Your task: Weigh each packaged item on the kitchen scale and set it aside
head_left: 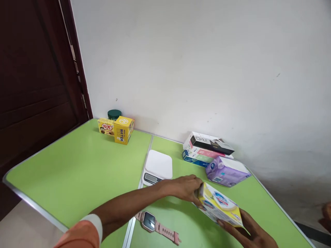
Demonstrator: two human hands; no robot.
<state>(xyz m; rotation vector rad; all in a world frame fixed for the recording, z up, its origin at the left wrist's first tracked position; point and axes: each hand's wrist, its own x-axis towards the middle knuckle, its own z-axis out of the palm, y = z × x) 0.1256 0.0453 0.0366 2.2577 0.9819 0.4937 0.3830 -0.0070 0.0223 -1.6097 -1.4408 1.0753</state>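
Observation:
A yellow-and-white soap box [219, 203] is between my two hands, tilted, over the right part of the green table. My left hand [187, 187] grips its left end, the forearm reaching across from the lower left. At the lower right my right hand [249, 229] holds the other end, thumb on the near side and fingers behind. Beyond my left wrist lies a white kitchen scale [159, 164], its display partly covered by my arm. A smartwatch with a pink strap [149, 221] rests on the table below my left forearm.
A purple tissue pack [227, 172] and a stack of flat boxes [207, 150] stand by the wall. Far left are a yellow box [122, 132], a smaller snack box [105, 126] and a green-lidded jar [114, 114]. The green table [64, 172] has a metal seam. Part of a person's hand [327, 212] shows at the right edge.

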